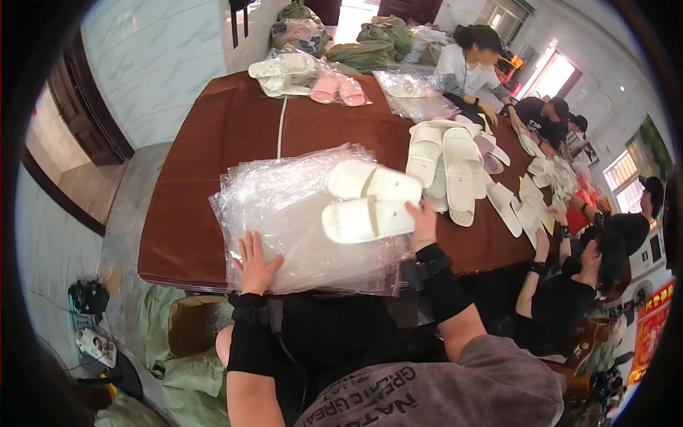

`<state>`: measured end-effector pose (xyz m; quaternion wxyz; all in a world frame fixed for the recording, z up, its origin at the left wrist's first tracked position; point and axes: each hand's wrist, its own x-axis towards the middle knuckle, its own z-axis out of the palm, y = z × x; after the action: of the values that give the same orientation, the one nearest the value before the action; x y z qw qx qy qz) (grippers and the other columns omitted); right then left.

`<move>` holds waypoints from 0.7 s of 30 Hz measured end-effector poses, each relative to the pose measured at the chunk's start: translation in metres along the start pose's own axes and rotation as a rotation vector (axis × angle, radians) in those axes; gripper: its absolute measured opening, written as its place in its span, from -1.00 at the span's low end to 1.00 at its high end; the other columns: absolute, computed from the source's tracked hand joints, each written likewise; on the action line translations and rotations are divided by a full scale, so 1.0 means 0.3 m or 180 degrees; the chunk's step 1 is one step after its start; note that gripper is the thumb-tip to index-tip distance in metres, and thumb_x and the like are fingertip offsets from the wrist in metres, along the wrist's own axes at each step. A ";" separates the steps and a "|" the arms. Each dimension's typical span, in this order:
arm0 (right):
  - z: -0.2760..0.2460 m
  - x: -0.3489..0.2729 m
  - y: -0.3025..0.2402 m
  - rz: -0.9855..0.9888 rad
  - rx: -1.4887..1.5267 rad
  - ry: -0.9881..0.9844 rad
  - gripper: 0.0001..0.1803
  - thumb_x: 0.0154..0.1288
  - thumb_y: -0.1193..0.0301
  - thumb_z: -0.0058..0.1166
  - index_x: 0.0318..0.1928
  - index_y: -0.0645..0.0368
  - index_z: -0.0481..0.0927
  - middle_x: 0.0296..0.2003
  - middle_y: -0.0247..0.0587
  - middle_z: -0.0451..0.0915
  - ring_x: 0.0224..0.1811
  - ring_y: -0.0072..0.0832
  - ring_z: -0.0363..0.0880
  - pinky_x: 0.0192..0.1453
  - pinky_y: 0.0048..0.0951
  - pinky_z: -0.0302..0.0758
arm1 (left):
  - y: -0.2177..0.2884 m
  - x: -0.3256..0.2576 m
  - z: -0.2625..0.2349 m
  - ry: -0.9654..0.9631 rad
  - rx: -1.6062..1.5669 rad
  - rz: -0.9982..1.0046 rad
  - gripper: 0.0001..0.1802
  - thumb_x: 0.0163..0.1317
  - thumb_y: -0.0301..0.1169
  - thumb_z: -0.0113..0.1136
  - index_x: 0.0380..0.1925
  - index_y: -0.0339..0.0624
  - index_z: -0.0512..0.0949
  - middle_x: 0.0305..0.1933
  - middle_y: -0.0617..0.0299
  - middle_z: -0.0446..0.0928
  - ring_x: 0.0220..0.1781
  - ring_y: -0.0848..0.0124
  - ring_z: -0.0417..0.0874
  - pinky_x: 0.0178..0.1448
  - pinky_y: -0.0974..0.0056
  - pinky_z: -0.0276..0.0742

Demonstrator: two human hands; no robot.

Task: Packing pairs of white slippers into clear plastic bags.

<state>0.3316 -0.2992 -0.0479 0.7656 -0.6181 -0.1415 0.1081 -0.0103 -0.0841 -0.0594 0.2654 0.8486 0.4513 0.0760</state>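
Nearest, the person's grey shirt (455, 384) fills the lower edge, and black sleeves (252, 341) cover both forearms; to the left, beside the desk's near edge, an open cardboard box (192, 324) sits among pale green sacks (192, 398). On the brown-covered desk (188, 213), the left grip (256, 262) is released, its fingers spread flat on the near left part of a stack of clear plastic bags (284, 235). The right grip (424, 219) is clenched on the right end of 2 white slippers (352, 220), which lie side by side, slightly blurred, over the right part of the stack; whether they touch it I cannot tell. Just right of and beyond them, loose slippers (462, 164), mostly white, overlap in a heap. Along the desk's right side, a co-worker in black (562, 306) reaches in. Toward the far end lie bagged white slippers (281, 71), with bagged pink slippers (338, 89) beside them. A person in a white top (455, 65) leans over the far right side, and full sacks (363, 53) are piled behind the desk, near a bright doorway (353, 27).
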 end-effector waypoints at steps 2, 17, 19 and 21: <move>-0.005 0.061 -0.144 -0.0135 0.0015 0.0152 -0.59 0.10 0.49 0.24 -0.06 0.34 0.41 -0.19 -0.20 0.51 -0.20 -0.49 0.49 -0.08 -0.47 0.46 | -0.006 -0.012 -0.026 0.0032 0.0017 -0.0080 0.00 0.04 0.01 0.21 0.41 -0.07 -0.03 0.54 0.16 -0.20 0.56 0.13 -0.32 0.42 -0.32 -0.42; -0.383 0.783 -0.462 -0.1038 -0.2216 0.3534 -0.51 0.12 0.40 0.21 0.05 0.09 0.32 -0.18 0.20 0.57 -0.12 0.11 0.57 -0.06 -0.06 0.46 | 0.005 -0.005 -0.033 0.0013 -0.0135 -0.0081 -0.03 0.06 -0.01 0.20 0.40 -0.10 0.00 0.53 0.13 -0.18 0.55 0.14 -0.29 0.45 -0.25 -0.43; -0.425 0.819 -0.459 -0.0852 -0.1797 0.3713 -0.48 0.14 0.37 0.19 0.06 0.20 0.29 -0.16 0.23 0.55 -0.10 0.10 0.57 -0.01 -0.06 0.46 | -0.002 -0.009 -0.030 0.0027 -0.0057 -0.0108 -0.03 0.07 -0.01 0.20 0.40 -0.10 0.00 0.53 0.13 -0.18 0.55 0.13 -0.29 0.45 -0.25 -0.43; -0.506 0.861 -0.452 -0.0705 -0.1666 0.3770 -0.47 0.15 0.34 0.18 0.07 0.26 0.28 -0.15 0.26 0.54 -0.09 0.10 0.56 0.01 -0.07 0.46 | 0.006 -0.002 -0.026 0.0018 -0.0020 -0.0103 -0.04 0.07 -0.02 0.20 0.40 -0.10 -0.01 0.53 0.12 -0.18 0.55 0.13 -0.29 0.44 -0.25 -0.42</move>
<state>0.6254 -0.3791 0.0765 0.5450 -0.7207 0.2195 -0.3679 -0.0123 -0.0823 -0.0519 0.2681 0.8401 0.4655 0.0755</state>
